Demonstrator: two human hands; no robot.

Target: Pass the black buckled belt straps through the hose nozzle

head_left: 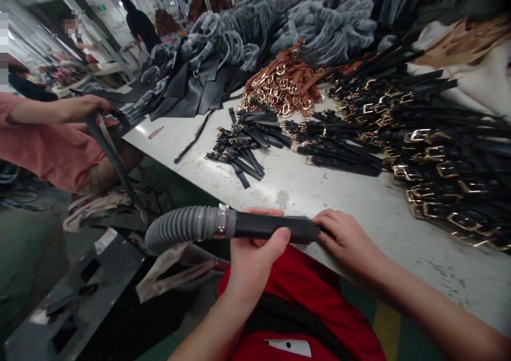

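Two hands of ours are on one black tube (259, 226), which lies crosswise at the near edge of the bench (289, 185). Our left hand (255, 260) is wrapped round its middle, thumb on top and fingers behind. Our right hand (345, 233) meets the tube's right end with fingers bent; what they pinch there, or how firmly, we cannot tell. One grey hose (183, 225) joins the tube's left end, with one metal clamp (222, 221) at the joint.

On the bench we count one small pink tool (155, 132), one loose black strip (194, 139) and one heap of brown straps (275, 81) with gold buckles. Nearer and to the right spread black straps (347, 161), also buckled, overlapping too much for us to count. Farther back lie several black sheets (191, 92) and many grey bundles (323, 25), again past counting. At our left one co-worker (51, 142) in a salmon shirt holds one dark strap (114, 158), and one person (141, 25) in black stands farther off
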